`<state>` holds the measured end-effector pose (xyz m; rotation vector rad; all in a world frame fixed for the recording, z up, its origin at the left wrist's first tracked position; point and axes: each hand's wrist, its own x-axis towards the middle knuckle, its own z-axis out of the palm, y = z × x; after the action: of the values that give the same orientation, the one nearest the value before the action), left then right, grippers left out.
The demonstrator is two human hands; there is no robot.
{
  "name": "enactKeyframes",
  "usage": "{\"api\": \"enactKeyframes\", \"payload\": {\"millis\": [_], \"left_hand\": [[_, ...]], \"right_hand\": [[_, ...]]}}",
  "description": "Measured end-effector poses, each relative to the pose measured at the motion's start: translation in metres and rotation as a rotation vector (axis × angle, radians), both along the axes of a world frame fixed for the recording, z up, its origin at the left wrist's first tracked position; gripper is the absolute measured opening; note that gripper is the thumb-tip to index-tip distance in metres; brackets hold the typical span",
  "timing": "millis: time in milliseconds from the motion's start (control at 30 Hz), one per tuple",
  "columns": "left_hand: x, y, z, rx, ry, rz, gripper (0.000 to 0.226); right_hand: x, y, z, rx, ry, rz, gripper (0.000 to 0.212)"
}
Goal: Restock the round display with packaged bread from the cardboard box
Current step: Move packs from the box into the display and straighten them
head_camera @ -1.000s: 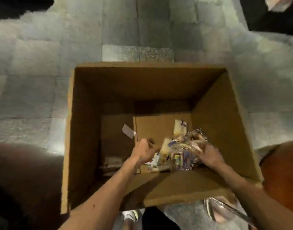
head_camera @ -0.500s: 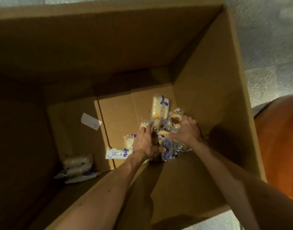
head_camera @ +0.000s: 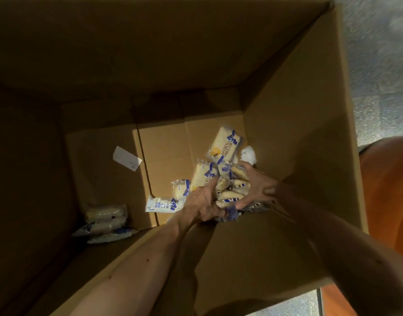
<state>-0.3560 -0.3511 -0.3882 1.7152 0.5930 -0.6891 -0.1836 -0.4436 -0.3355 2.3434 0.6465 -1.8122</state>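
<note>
I look down into a deep cardboard box [head_camera: 294, 106]. Both arms reach to its bottom near the right wall. My left hand [head_camera: 202, 201] and my right hand [head_camera: 257, 185] curl round a bunch of bread packets [head_camera: 230, 192] held between them, white wrappers with blue print. Loose packets lie around them: one flat on the floor [head_camera: 164, 204], one tilted further back [head_camera: 225, 142], and a small one [head_camera: 181, 189] beside my left hand. Several more packets [head_camera: 104, 218] lie in the dark near-left corner. The round display is out of view.
A white paper slip [head_camera: 127, 158] lies on the box floor to the left. A crumpled white wad [head_camera: 248, 155] sits by the right wall. Grey tiled floor [head_camera: 378, 65] shows right of the box, and an orange-brown rounded surface [head_camera: 387, 201] at the right edge.
My head has moved down and closer to the box, which now fills the view. Both hands have closed together around the bunch of packets.
</note>
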Motion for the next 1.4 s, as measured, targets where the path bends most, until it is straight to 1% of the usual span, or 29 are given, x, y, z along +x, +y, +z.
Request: {"api": "enactKeyframes", "payload": {"millis": [100,200,267,333,400,467,533,633,667,800,967,1033,1100,1233,1333,1400], "left_hand": [[-0.004,0.019,0.001,-0.137,0.018,0.074,0.088],[-0.011,0.041,0.007,-0.339,0.047,0.245,0.071],[-0.016,0.053,0.011,-0.453,0.051,0.305,0.062],[-0.021,0.061,0.016,-0.489,0.052,0.290,0.055],[-0.026,0.072,0.027,-0.496,0.052,0.292,0.042],[-0.031,0.087,0.042,-0.480,0.056,0.329,0.039],[-0.041,0.107,0.057,-0.466,0.054,0.356,0.041],[-0.060,0.137,0.092,-0.417,0.041,0.434,0.042],[-0.069,0.147,0.108,-0.401,0.033,0.476,0.044],[-0.112,0.186,0.183,-0.306,-0.053,0.587,0.054],[-0.181,0.213,0.283,-0.087,-0.176,0.739,0.052],[-0.214,0.215,0.321,0.008,-0.202,0.795,0.055],[-0.251,0.212,0.359,0.110,-0.235,0.848,0.057],[-0.338,0.184,0.425,0.275,-0.302,0.992,0.053],[-0.417,0.141,0.464,0.388,-0.347,1.144,0.047],[-0.471,0.106,0.485,0.427,-0.376,1.273,0.042]], "right_hand": [[0.003,-0.004,-0.003,-0.007,-0.022,0.012,0.134],[-0.001,-0.006,-0.006,0.030,-0.120,-0.021,0.116],[-0.002,-0.004,-0.004,0.065,-0.090,-0.070,0.102],[0.000,0.000,0.002,0.073,-0.036,-0.122,0.093],[0.002,0.006,0.010,0.064,0.051,-0.211,0.092],[0.001,0.015,0.021,0.050,0.124,-0.281,0.095],[-0.004,0.032,0.038,0.048,0.172,-0.287,0.095],[-0.013,0.063,0.069,0.085,0.207,-0.247,0.105],[-0.017,0.076,0.080,0.108,0.220,-0.220,0.104],[-0.038,0.142,0.135,0.239,0.270,-0.093,0.077],[-0.087,0.224,0.225,0.449,0.282,0.170,0.064],[-0.113,0.247,0.260,0.514,0.304,0.251,0.059],[-0.146,0.267,0.296,0.585,0.328,0.368,0.057],[-0.233,0.290,0.361,0.701,0.393,0.567,0.052],[-0.316,0.290,0.397,0.719,0.488,0.694,0.058],[-0.375,0.280,0.416,0.713,0.573,0.759,0.062]]}}
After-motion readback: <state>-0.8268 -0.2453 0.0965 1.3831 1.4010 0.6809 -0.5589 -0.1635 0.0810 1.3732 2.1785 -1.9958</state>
